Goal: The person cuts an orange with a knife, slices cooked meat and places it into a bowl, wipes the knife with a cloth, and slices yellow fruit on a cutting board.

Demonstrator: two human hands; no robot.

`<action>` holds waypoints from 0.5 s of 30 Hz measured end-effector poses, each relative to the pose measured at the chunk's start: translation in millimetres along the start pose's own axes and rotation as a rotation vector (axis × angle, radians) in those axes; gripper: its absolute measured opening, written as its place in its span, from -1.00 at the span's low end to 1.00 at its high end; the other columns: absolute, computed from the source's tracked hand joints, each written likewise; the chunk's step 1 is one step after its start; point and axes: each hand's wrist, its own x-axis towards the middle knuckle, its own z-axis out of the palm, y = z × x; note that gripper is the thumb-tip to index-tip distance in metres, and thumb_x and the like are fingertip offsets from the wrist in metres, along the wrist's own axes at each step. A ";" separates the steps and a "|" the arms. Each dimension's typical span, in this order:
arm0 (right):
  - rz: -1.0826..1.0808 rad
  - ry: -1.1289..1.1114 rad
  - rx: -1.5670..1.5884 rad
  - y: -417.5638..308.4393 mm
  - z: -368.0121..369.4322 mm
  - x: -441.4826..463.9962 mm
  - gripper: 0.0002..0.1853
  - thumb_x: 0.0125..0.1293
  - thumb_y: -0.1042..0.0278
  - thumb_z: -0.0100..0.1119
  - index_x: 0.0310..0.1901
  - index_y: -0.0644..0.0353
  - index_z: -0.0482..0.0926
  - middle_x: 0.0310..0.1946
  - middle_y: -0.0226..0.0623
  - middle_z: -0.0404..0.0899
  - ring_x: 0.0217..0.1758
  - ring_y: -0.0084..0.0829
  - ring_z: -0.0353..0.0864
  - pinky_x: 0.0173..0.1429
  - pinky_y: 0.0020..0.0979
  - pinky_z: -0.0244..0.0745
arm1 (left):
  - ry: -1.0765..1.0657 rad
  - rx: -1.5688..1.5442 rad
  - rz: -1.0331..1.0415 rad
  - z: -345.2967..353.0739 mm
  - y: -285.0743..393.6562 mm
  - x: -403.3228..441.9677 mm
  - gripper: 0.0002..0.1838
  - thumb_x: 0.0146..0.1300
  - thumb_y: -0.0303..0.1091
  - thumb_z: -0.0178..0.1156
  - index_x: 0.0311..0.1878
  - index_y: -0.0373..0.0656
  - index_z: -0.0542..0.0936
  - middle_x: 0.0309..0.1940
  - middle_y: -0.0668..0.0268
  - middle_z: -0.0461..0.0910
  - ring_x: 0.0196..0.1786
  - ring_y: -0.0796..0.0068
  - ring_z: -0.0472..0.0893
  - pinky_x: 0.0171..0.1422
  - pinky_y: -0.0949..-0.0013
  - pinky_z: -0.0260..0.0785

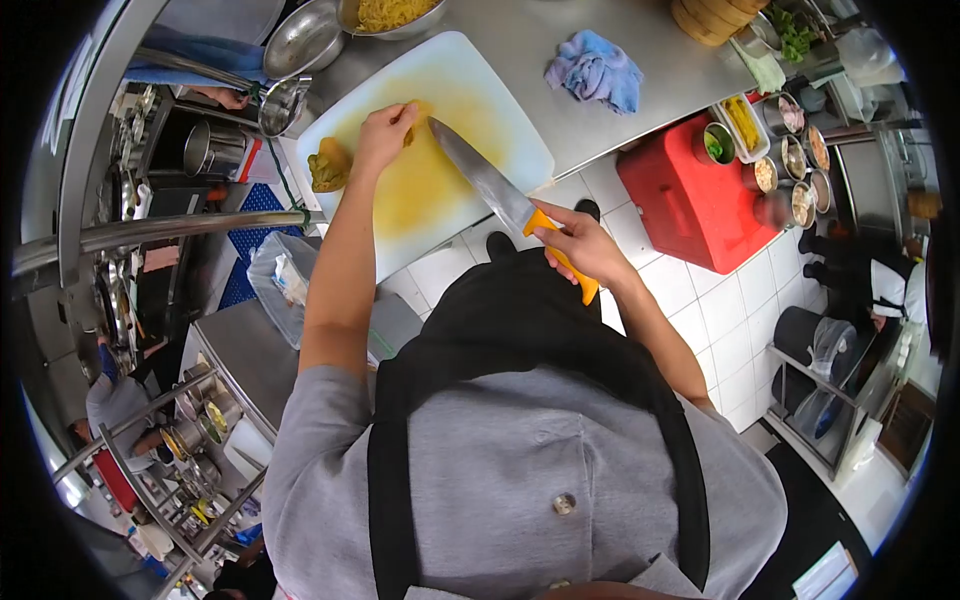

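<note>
My right hand (584, 246) is closed round the orange handle of a kitchen knife (485, 180). Its broad blade points up and left across the white cutting board (520, 135), which is stained yellow. On the board my left hand (385, 138) has its fingers curled and pinched together by the knife's tip. A small piece of yellow-green vegetable (409, 136) shows at those fingers, partly hidden by them. At the board's left edge lies a larger yellow-green leafy vegetable lump (328, 166), apart from both hands.
Metal bowls (303, 40) stand behind the board, one with yellow shreds (395, 12). A crumpled blue cloth (596, 72) lies on the steel counter (500, 60). To the right are a red cooler box (685, 195) and several food containers (742, 125). A metal rail (170, 230) crosses at left.
</note>
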 end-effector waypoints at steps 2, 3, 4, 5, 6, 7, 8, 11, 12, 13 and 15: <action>-0.008 0.002 0.012 0.9 0.6 0.7 -0.41 0.55 0.29 0.10 0.56 0.08 0.28 -0.58 -0.40 0.46 -0.71 -0.63 0.38 -0.62 -0.49 0.36 | 0.022 0.044 -0.027 1.5 0.6 0.5 -0.57 0.44 0.04 0.21 -0.10 -0.21 0.70 -0.49 0.18 0.63 -0.45 0.38 0.52 -0.24 0.30 0.41; -0.015 -0.001 0.013 1.1 0.4 0.3 -0.41 0.55 0.29 0.10 0.56 0.09 0.27 -0.58 -0.40 0.46 -0.71 -0.63 0.37 -0.62 -0.49 0.35 | 0.016 0.047 -0.023 2.4 3.3 -0.7 -0.57 0.44 0.04 0.21 -0.10 -0.21 0.70 -0.49 0.18 0.63 -0.45 0.38 0.52 -0.24 0.30 0.41; -0.016 0.004 0.018 0.2 0.2 -1.2 -0.41 0.55 0.29 0.10 0.56 0.09 0.27 -0.58 -0.40 0.46 -0.71 -0.63 0.37 -0.62 -0.49 0.35 | 0.039 0.047 -0.016 2.8 5.6 -2.6 -0.58 0.44 0.04 0.21 -0.09 -0.19 0.71 -0.47 0.18 0.65 -0.43 0.35 0.56 -0.22 0.30 0.43; -0.008 -0.006 0.017 -1.5 -0.1 -3.2 -0.40 0.55 0.29 0.10 0.56 0.11 0.27 -0.58 -0.40 0.46 -0.71 -0.63 0.37 -0.62 -0.49 0.35 | 0.064 0.046 -0.011 3.0 7.7 -4.5 -0.58 0.44 0.05 0.21 -0.07 -0.17 0.72 -0.45 0.18 0.66 -0.41 0.33 0.59 -0.19 0.29 0.45; 0.002 -0.017 0.015 -2.0 -0.1 -4.6 -0.40 0.55 0.29 0.09 0.56 0.12 0.26 -0.58 -0.40 0.46 -0.71 -0.63 0.37 -0.61 -0.49 0.35 | 0.062 0.047 -0.009 2.4 10.5 -6.1 -0.58 0.44 0.05 0.21 -0.07 -0.17 0.72 -0.45 0.18 0.66 -0.41 0.33 0.59 -0.19 0.29 0.45; 0.002 -0.016 0.016 -0.4 -0.3 -4.6 -0.40 0.55 0.29 0.09 0.56 0.12 0.26 -0.58 -0.40 0.46 -0.71 -0.63 0.37 -0.61 -0.49 0.35 | 0.045 0.072 -0.013 1.0 13.6 -7.6 -0.57 0.45 0.05 0.20 -0.05 -0.17 0.72 -0.38 0.17 0.68 -0.35 0.30 0.63 -0.15 0.30 0.46; -0.001 -0.023 0.029 2.1 -0.9 -4.1 -0.40 0.55 0.29 0.10 0.56 0.13 0.26 -0.58 -0.40 0.46 -0.71 -0.63 0.37 -0.61 -0.49 0.35 | 0.030 0.096 -0.017 0.2 15.5 -8.9 -0.57 0.46 0.05 0.19 -0.03 -0.16 0.72 -0.31 0.16 0.69 -0.30 0.27 0.66 -0.10 0.30 0.47; 0.001 -0.016 0.033 -2.6 -0.5 -10.8 -0.41 0.55 0.29 0.10 0.55 0.14 0.27 -0.58 -0.40 0.46 -0.71 -0.64 0.37 -0.61 -0.49 0.35 | -0.031 0.145 0.073 0.3 9.6 -8.9 -0.57 0.49 0.03 0.14 0.03 -0.15 0.73 -0.09 0.16 0.69 -0.13 0.22 0.67 0.00 0.29 0.49; 0.005 -0.001 0.026 -5.0 0.1 -13.9 -0.41 0.54 0.29 0.11 0.55 0.13 0.28 -0.58 -0.39 0.46 -0.71 -0.64 0.37 -0.60 -0.49 0.35 | -0.026 0.143 0.071 1.0 10.5 -12.0 -0.57 0.49 0.03 0.14 0.03 -0.15 0.73 -0.09 0.16 0.69 -0.13 0.22 0.67 0.00 0.29 0.49; 0.005 -0.004 0.021 -3.4 -1.4 -17.1 -0.41 0.54 0.29 0.11 0.55 0.13 0.28 -0.58 -0.39 0.46 -0.71 -0.64 0.37 -0.60 -0.49 0.35 | -0.031 0.134 0.152 3.8 11.3 -16.8 -0.58 0.50 0.00 0.12 0.07 -0.16 0.72 0.01 0.16 0.65 -0.02 0.21 0.65 0.09 0.27 0.48; 0.017 0.042 -0.008 0.1 -9.8 -25.6 -0.42 0.53 0.29 0.12 0.53 0.11 0.32 -0.57 -0.40 0.46 -0.70 -0.64 0.37 -0.60 -0.50 0.34 | -0.022 0.117 0.224 7.5 12.5 -28.7 -0.58 0.50 -0.04 0.10 0.11 -0.17 0.71 0.10 0.17 0.62 0.08 0.20 0.62 0.17 0.26 0.47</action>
